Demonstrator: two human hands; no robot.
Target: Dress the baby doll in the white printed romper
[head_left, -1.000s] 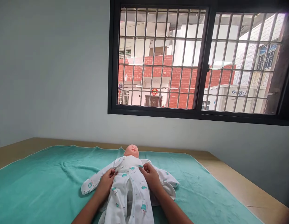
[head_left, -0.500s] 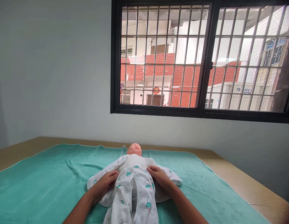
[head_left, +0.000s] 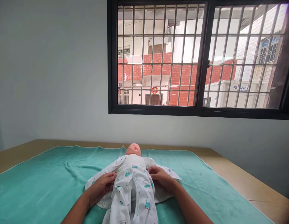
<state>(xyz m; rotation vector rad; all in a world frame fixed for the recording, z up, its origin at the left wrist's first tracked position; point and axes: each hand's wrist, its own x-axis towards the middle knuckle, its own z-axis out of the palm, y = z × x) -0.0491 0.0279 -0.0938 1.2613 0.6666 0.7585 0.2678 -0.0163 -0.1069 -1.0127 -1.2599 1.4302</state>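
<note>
A baby doll (head_left: 133, 149) lies on its back, its head toward the wall. It wears a white long-sleeved top (head_left: 132, 160), spread open at the sides, and white baby pants (head_left: 145, 189) with green and grey prints, pulled high on its belly. My left hand (head_left: 103, 186) is at the left side of the pants' waist, fingers curled together against the fabric. On the opposite side, my right hand (head_left: 162, 179) pinches the waist edge of the pants, above the spread top. The fingertips of both hands are partly hidden by cloth.
A green blanket (head_left: 42, 186) with some wrinkles lies under the doll on a wooden surface (head_left: 242, 183). Behind stands a pale wall (head_left: 53, 77) with a dark-framed, barred window (head_left: 156, 109).
The camera view has shifted slightly. My right hand has lifted a little at the knuckles, and my left hand has moved slightly outward. The doll lies as before.
</note>
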